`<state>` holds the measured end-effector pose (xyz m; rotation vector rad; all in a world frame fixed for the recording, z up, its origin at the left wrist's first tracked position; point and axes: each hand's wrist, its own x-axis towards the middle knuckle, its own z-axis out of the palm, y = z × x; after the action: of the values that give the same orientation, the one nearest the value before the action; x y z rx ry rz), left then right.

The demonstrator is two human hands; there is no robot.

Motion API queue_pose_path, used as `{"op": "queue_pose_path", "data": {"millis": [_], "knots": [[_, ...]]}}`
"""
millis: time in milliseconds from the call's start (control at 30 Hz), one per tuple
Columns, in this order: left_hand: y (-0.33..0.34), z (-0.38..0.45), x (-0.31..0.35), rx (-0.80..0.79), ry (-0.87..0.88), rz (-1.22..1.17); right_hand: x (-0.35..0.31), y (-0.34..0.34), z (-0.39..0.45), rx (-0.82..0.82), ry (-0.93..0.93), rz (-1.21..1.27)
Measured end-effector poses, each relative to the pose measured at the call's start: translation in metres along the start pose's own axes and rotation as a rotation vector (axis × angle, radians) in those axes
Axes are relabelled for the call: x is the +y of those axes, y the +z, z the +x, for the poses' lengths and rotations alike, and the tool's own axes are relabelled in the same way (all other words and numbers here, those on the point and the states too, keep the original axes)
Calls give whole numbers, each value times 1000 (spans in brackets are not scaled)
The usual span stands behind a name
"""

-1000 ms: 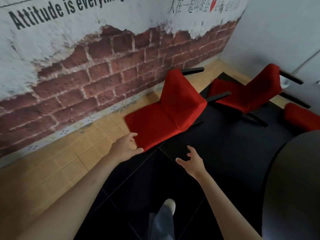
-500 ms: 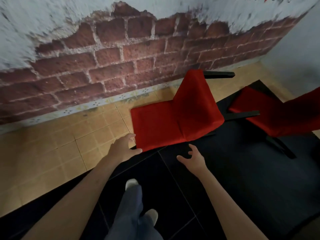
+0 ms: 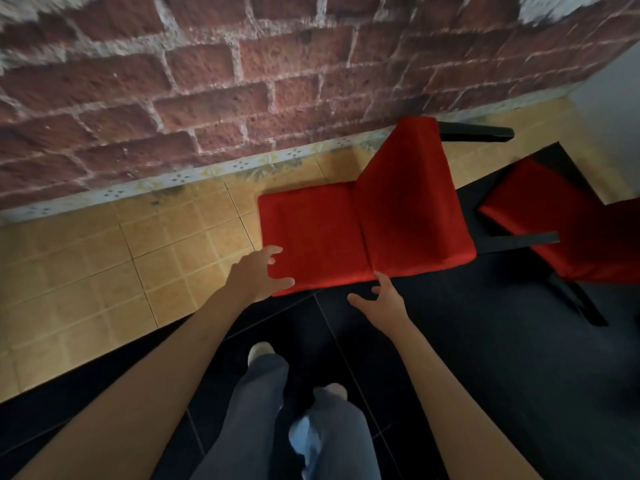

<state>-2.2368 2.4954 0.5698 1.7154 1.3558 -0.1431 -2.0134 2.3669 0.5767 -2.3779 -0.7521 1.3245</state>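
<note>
A red upholstered chair (image 3: 346, 237) with black legs lies tipped over on the floor, its backrest flat on the tiles and its seat standing up toward the brick wall. My left hand (image 3: 258, 273) is at the near left corner of the backrest, which sits between my spread fingers and thumb; the fingers are not clamped. My right hand (image 3: 379, 303) hovers with fingers spread just below the chair's near edge, where backrest and seat meet, its fingertips at the edge.
A second red chair (image 3: 568, 237) lies tipped over to the right on the black floor tiles (image 3: 485, 358). The brick wall (image 3: 242, 81) stands close behind, above yellow tiles (image 3: 104, 265). My legs and shoes (image 3: 298, 410) are below my hands.
I have stepped closer and the view has tilted down. Both hands have come up to the chair; the left now straddles its corner and the right reaches its near edge.
</note>
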Motion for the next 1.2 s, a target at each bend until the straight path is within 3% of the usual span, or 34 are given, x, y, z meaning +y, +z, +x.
{"op": "queue_pose_path", "data": {"millis": [233, 533, 867, 1200], "knots": [[59, 59, -23, -39, -58, 28, 35, 21, 85, -61, 53, -42], [187, 190, -83, -14, -155, -47, 123, 75, 235, -83, 78, -48], [312, 338, -167, 73, -231, -25, 205, 147, 407, 27, 18, -82], [384, 382, -209, 170, -236, 36, 253, 177, 466, 93, -114, -263]]}}
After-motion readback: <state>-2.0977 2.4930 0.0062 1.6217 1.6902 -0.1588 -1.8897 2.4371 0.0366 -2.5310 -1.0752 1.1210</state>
